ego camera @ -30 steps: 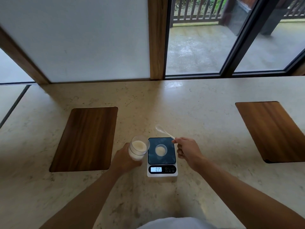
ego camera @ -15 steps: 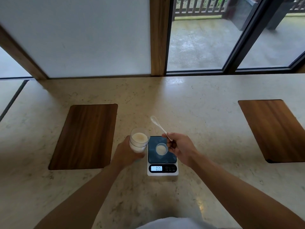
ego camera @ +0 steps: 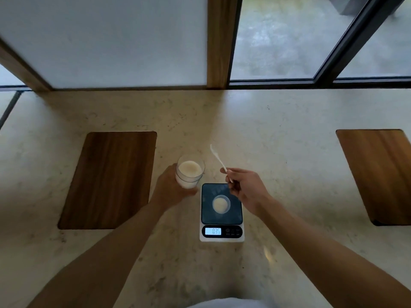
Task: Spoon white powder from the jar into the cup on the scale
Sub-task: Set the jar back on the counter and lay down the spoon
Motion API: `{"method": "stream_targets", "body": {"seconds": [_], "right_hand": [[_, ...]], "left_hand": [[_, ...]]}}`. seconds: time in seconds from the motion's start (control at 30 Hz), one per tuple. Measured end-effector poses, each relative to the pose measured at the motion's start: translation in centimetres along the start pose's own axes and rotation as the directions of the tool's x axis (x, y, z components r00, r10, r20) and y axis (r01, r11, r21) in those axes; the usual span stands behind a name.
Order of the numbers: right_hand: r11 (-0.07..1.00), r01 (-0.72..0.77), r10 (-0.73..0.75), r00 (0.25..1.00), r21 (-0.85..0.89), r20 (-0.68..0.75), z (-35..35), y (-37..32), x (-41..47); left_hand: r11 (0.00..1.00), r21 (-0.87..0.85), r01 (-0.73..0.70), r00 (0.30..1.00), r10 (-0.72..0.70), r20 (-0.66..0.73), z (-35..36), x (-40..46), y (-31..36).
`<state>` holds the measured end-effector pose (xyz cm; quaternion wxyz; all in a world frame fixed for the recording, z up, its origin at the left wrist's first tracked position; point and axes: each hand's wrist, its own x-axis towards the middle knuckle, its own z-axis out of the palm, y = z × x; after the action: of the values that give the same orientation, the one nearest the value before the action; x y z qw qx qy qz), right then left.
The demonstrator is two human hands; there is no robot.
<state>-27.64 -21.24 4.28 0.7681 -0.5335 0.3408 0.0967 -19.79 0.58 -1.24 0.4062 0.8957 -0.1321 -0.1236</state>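
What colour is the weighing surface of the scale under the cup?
Dark, nearly black, on a white scale body; the head view shows it, around the cup.

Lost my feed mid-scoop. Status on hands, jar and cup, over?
Left hand grips jar, powder inside. Right hand holds spoon raised beside the jar, bowl not readable. Cup on scale, powder in it. Nothing between jar and cup.

You are looking down at a pale, cream marble-patterned table point(ego camera: 278, 134) with faint dark veining. Two dark brown rectangular wooden boards are set in its surface, one at your left point(ego camera: 109, 181) and one at your right point(ego camera: 378, 174). Behind it stands a frosted white panel point(ego camera: 106, 41), a vertical wooden post point(ego camera: 220, 41) and black-framed windows point(ego camera: 333, 50) showing a wet grey terrace point(ego camera: 278, 36). The light is dim and soft.
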Motion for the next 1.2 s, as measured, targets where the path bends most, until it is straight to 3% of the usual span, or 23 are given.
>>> {"method": "stream_targets", "body": {"seconds": [0.23, 0.5, 1.2], "right_hand": [[1.0, -0.019, 0.02, 1.0, -0.024, 0.015, 0.6, -1.1, 3.6], [0.999, -0.012, 0.012, 1.0, -0.03, -0.003, 0.3, -1.4, 7.1], [0.99, 0.005, -0.01, 0.999, -0.14, -0.034, -0.2, -2.0, 10.3]], "left_hand": [[0.996, -0.059, 0.073, 0.995, -0.077, -0.068, 0.4, 4.8, -0.4], [0.994, -0.094, 0.055, 0.984, -0.07, -0.166, 0.3, 10.3, -0.1], [0.978, -0.186, 0.097, 0.971, -0.134, -0.198, 2.4, 16.4, -1.0]]}}
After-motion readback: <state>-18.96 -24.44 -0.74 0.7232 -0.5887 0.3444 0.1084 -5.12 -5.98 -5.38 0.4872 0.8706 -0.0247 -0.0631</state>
